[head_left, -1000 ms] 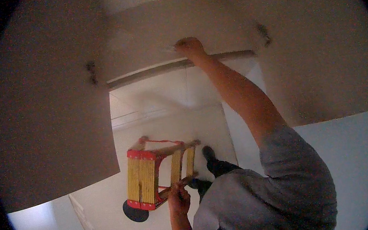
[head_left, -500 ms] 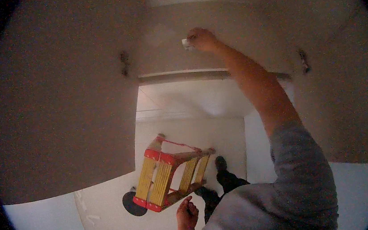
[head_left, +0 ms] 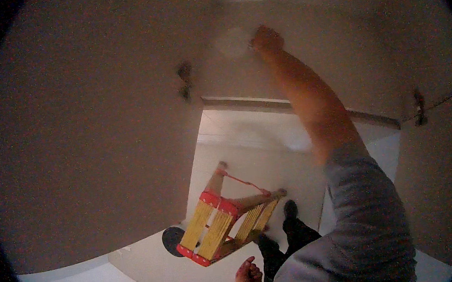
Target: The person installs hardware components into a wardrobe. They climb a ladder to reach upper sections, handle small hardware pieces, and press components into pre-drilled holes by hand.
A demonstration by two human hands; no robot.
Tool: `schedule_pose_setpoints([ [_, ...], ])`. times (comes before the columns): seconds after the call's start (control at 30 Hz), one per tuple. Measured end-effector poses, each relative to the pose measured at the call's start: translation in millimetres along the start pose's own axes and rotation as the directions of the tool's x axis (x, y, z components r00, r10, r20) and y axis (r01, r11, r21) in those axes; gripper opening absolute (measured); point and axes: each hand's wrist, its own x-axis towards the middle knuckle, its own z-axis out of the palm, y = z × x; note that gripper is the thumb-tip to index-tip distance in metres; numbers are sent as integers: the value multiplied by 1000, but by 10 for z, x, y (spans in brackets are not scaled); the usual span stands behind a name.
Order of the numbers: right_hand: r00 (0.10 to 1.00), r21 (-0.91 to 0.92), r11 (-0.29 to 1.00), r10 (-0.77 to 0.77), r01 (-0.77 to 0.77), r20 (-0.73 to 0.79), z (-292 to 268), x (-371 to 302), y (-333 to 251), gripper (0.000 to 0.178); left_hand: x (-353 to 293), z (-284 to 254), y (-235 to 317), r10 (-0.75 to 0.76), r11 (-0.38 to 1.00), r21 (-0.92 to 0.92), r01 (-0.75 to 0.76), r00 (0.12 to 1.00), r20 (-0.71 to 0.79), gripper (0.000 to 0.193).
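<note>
My right arm [head_left: 319, 109], in a grey short sleeve, reaches up across a dull brown-grey panel [head_left: 331, 42]. My right hand [head_left: 269, 40] is closed against the panel or just off it. A small pale edge [head_left: 251, 44] shows at its fingers; its kind is too blurred to tell. Beside the fingers lies a lighter, roundish patch [head_left: 233, 42] on the panel. Low in the view, near my body, my left hand [head_left: 248, 275] hangs with its fingers curled; whatever may be inside is hidden. Just ahead of it stands a stepladder [head_left: 222, 232] with yellow treads and red edges.
A large brown-grey board [head_left: 94, 144] fills the left side. Dark hinge-like fittings sit at left [head_left: 184, 82] and right [head_left: 419, 107]. Below, a round black object [head_left: 174, 241] is on the pale floor [head_left: 196, 279] beside the stepladder, near my dark shoe [head_left: 290, 209].
The whole view has shifted and tilted. My right hand has turned, and the white piece at its fingers shows less. My left hand stays curled low down.
</note>
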Motion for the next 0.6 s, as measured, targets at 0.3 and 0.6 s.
schedule_pose_setpoints([
  [0.3, 998, -48, 997, -56, 56, 0, -151, -222, 358, 30, 526, 460, 60, -12, 996, 88, -1, 990, 141, 24],
  [0.6, 962, -4, 975, -218, 222, 164, -751, -1314, 712, 30, 1249, 2725, 889, 177, -481, 399, -781, 359, 916, 35],
])
